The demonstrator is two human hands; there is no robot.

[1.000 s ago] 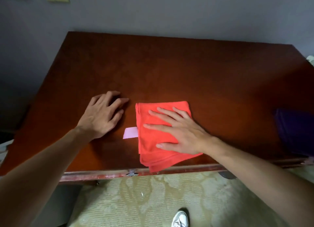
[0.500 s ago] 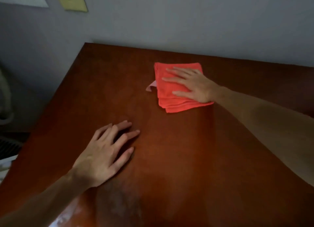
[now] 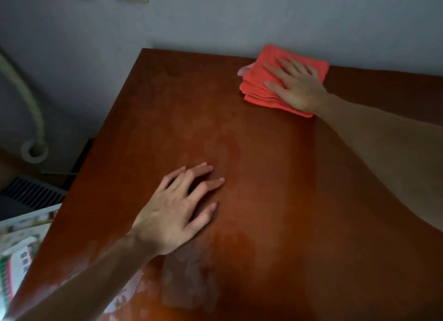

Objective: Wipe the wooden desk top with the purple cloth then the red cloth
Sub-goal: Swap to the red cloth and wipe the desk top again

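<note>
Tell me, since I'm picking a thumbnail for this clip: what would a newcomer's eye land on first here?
First the red cloth, folded and bright, at the far edge of the wooden desk against the grey wall, with the right hand pressed flat on it. Next the left hand, spread flat on the bare wood nearer the camera. Pale smears show on the desk's near part.

Red cloth [image 3: 261, 80] at far edge of wooden desk top [image 3: 263, 164].
Pressed flat under right hand [image 3: 294, 85]; left hand [image 3: 177, 215] spread on bare wood.
</note>
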